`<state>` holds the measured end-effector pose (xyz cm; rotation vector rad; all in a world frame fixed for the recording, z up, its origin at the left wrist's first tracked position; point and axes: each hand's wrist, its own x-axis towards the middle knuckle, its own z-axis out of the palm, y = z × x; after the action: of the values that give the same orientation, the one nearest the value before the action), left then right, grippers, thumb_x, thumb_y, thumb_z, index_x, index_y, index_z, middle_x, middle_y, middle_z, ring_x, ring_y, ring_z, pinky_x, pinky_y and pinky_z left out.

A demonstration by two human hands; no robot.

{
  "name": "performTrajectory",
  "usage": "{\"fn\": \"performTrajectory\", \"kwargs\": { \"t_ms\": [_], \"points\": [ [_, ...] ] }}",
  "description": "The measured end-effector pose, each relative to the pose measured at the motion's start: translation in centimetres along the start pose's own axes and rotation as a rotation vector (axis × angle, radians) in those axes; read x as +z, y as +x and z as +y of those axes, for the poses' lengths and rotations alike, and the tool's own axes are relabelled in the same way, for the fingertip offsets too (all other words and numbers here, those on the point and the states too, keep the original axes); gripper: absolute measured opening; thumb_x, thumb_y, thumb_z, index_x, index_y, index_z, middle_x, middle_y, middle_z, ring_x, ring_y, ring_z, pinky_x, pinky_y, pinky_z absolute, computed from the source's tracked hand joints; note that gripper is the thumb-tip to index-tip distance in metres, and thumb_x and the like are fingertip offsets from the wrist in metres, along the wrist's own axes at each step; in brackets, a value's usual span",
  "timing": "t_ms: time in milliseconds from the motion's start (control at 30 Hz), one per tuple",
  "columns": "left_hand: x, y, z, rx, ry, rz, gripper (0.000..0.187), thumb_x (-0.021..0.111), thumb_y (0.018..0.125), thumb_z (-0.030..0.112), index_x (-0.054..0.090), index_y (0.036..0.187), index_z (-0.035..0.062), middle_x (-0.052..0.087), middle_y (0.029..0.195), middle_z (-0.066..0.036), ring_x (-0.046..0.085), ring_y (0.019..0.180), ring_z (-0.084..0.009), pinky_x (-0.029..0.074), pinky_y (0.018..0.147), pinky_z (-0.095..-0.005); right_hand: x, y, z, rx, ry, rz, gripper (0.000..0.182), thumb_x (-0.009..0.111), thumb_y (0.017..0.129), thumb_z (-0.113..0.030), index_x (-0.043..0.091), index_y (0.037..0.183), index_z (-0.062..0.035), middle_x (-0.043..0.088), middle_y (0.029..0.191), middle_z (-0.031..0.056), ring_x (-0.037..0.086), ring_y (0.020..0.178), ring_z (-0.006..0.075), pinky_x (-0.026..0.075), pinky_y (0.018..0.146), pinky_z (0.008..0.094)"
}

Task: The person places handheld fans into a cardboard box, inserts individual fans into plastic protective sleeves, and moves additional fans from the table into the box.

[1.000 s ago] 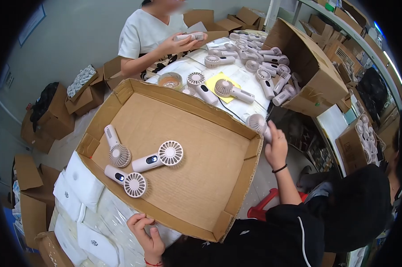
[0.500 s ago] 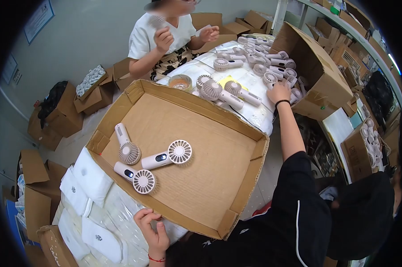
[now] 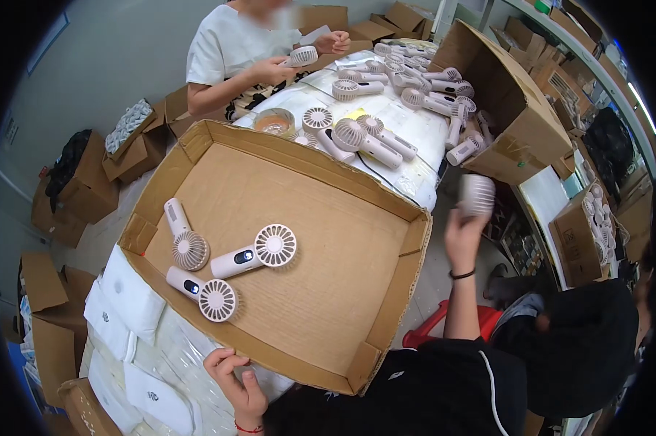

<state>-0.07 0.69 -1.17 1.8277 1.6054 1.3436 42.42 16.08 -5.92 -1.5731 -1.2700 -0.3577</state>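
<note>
My left hand [image 3: 237, 385] rests at the near edge of a shallow cardboard tray [image 3: 321, 163], its fingers curled at the rim. Inside the tray lie three handheld fans: one [image 3: 190, 251] with its cage up at the left, one [image 3: 276, 245] near the middle and one [image 3: 217, 300] in front, the last two with lit displays. To the right of the tray, my right hand [image 3: 464, 236] is closed around a pale fan [image 3: 478, 195], blurred by motion. Many more fans [image 3: 350, 134] lie on the covered table beyond the tray.
A co-worker [image 3: 233, 58] across the table holds a fan. An open carton [image 3: 524, 109] lies on its side at the back right. White pouches [image 3: 135, 291] lie at the lower left. A dark-clothed person [image 3: 582, 349] and a red stool [image 3: 437, 323] are at the right.
My right hand has come back from the fan pile with a fan in it. The co-worker's fan has been lowered. The view has shifted slightly.
</note>
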Motion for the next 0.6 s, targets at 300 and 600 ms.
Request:
{"fn": "performTrajectory", "kwargs": {
  "t_ms": [300, 600],
  "points": [
    [0.0, 0.0, 0.4, -0.004, -0.023, 0.020, 0.018, 0.041, 0.092, 0.017, 0.047, 0.101, 0.0026, 0.034, 0.113, -0.013, 0.040, 0.101, -0.0198, 0.036, 0.084, -0.0309, -0.9, -0.6, -1.8, -0.165, -0.078, -0.486, 0.063, 0.056, 0.070, -0.002, 0.038, 0.131, -0.0052, 0.055, 0.108, 0.0216, 0.057, 0.090, 0.0394, 0.049, 0.075, 0.0407],
    [0.1, 0.1, -0.2, 0.062, 0.070, 0.021, 0.018, 0.041, 0.092, 0.017, 0.046, 0.101, 0.0026, 0.034, 0.113, -0.012, 0.043, 0.090, -0.0158, 0.040, 0.076, -0.0285, 5.9, 9.7, -5.0, -0.160, -0.045, -0.429, 0.060, 0.056, 0.082, -0.017, 0.032, 0.135, -0.0034, 0.051, 0.113, 0.0216, 0.056, 0.096, 0.0380, 0.047, 0.078, 0.0409]
  ]
}}
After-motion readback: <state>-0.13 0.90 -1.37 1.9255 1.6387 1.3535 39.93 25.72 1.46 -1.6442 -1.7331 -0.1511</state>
